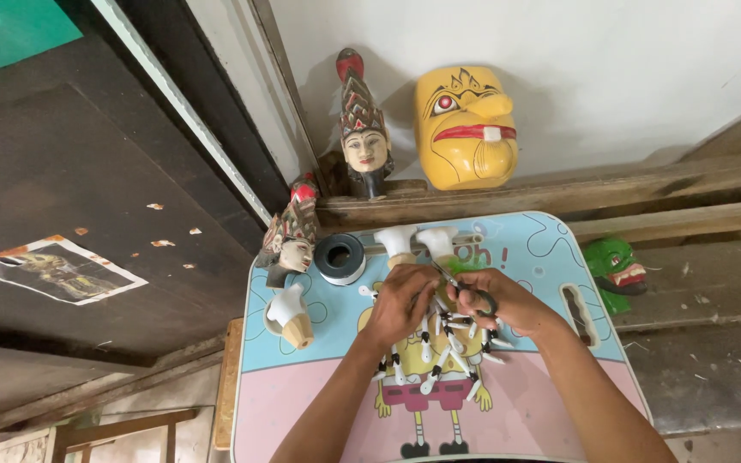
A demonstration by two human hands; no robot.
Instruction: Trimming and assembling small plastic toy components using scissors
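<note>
- Near, in the middle of the frame, white pegs lie spread on the small table; they sit right under both hands
- Left hand curls on the pegs; right hand grips scissors, blades pointing to the upper left
- Far back, a yellow mask

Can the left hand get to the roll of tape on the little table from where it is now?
Probably yes. The left hand rests on the white pieces, and the tape roll lies just beyond it on the table, with bare tabletop between and nothing blocking.
</note>
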